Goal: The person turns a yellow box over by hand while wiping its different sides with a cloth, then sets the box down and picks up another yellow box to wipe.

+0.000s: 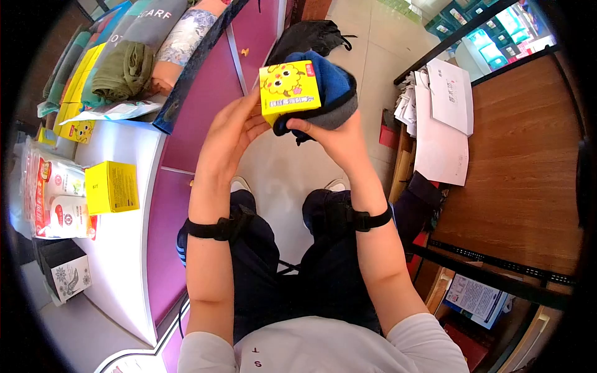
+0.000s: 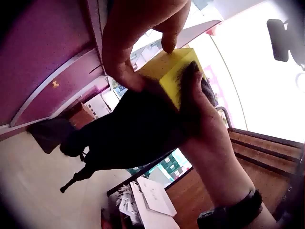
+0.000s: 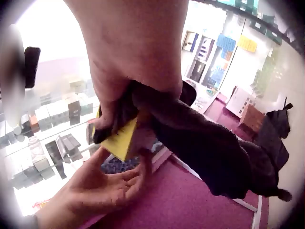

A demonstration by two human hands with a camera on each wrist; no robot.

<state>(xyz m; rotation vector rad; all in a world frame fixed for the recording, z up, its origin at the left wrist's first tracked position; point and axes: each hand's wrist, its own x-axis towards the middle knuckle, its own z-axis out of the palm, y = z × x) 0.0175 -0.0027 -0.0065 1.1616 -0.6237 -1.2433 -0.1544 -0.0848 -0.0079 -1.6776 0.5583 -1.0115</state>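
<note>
Yellow box point(image 1: 290, 87) looks light and easy to squash; hold its flat sides. Right hand point(image 1: 339, 140) fingers clamp the soft blue cloth point(image 1: 336, 84) wrapped behind it. Left hand point(image 1: 233, 130) fingers, loose and apart, touch its side.

Box point(image 1: 290, 87) in front, cloth point(image 1: 336, 93) behind it, left hand point(image 1: 233, 133) at its left, right hand point(image 1: 339, 140) under both. Counter point(image 1: 134, 161) left, papers point(image 1: 444, 124) on desk point(image 1: 522, 155) right.
</note>
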